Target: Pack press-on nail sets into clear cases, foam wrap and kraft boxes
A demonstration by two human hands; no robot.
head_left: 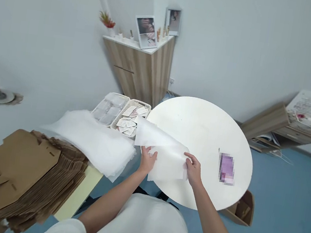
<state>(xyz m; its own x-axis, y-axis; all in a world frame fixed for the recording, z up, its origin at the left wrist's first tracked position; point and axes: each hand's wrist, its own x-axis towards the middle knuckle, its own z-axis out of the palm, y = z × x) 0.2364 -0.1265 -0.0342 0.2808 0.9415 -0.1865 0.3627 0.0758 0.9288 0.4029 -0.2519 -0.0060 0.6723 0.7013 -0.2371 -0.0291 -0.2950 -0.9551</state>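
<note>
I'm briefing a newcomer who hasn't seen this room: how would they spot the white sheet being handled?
Find the big round white table. Over its near-left edge, the left hand and the right hand hold a thin white sheet between them. Unlike the similar sheets piled to its left, this one is off the pile, gripped in both hands.

One round table, two baskets

Left hand 1, right hand 1; held white sheet 1, layers unclear; white sheet stack 1, sheets overlap, can't count; brown carton pile 1, too layered to count; purple pixelated item 1; framed pictures 2; red plant 1; tall cabinet 1; low shelf unit 1; open box on floor 1; cards in one basket overlapping, no exact count
</note>
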